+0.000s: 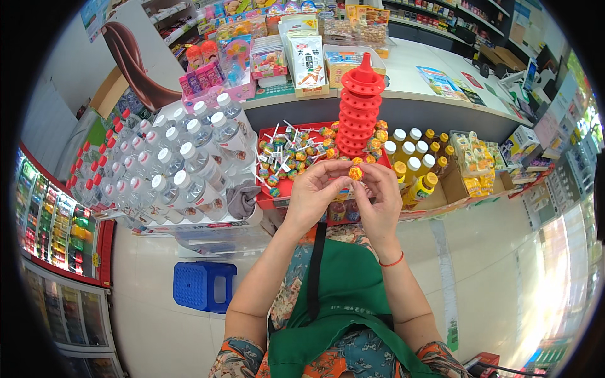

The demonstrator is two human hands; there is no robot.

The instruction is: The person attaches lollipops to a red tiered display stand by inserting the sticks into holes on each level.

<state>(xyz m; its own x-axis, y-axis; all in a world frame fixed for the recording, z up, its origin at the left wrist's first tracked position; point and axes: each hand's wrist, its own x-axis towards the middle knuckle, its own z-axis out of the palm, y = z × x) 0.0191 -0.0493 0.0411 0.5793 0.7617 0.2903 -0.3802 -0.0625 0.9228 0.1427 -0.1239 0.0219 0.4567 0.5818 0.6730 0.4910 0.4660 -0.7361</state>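
A lollipop in a yellow-orange wrapper (356, 174) is held between the fingertips of my left hand (314, 188) and my right hand (384, 189), in front of my chest. Its stick is hidden by my fingers. Just beyond my hands rises a red tiered lollipop stand (360, 111) with rows of small holes; the tiers I can see hold no sticks. Yellow-orange lollipops (379, 134) lie around its base. To its left, many loose lollipops in green, blue and yellow wrappers (288, 153) are heaped in a red tray (265, 202), white sticks pointing every way.
Clear bottles (198, 163) crowd the left, with a grey cloth (243, 198) beside them. Yellow drink bottles (420, 186) and an open carton (439, 191) stand right. A counter (401, 61) with boxed snacks (305, 56) lies behind. A blue plastic stool (203, 286) is on the floor.
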